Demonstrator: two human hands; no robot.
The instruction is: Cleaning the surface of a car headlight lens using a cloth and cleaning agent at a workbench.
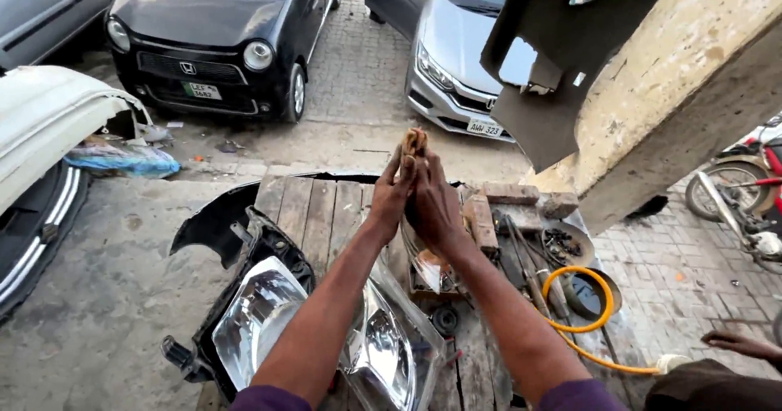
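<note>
My left hand (392,196) and my right hand (436,207) are raised in front of me and pressed palm to palm. A small tan, folded piece (414,140) sticks up from between the fingertips of both hands; what it is made of is unclear. Below my forearms two clear car headlights (259,313) lie on a wooden plank bench (313,209), next to a black bumper part (213,225).
A yellow hose (588,326), bricks (511,193), a round bowl of small parts (564,245) and tools crowd the bench's right side. Another person's hand (737,344) shows at the lower right. A black car (213,38) and a silver car (461,52) are parked ahead. A motorcycle (745,193) stands right.
</note>
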